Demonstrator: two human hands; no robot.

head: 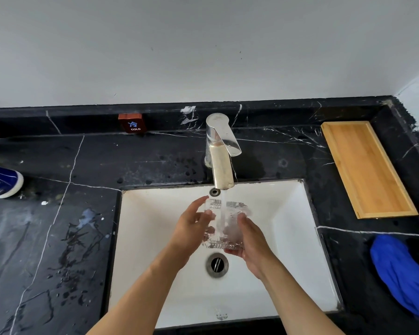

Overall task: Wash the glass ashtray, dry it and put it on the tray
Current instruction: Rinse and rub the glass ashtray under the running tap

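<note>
Glass ashtray (224,224) sits tilted under the running faucet (221,151) over the white sink (288,238), where I see my left hand (191,228) and right hand (253,240) both grasping it, the wooden tray (365,169) well apart on the counter.

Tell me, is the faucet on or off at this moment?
On. A stream of water falls from the faucet spout onto the glass ashtray, held over the sink by both hands.
</note>
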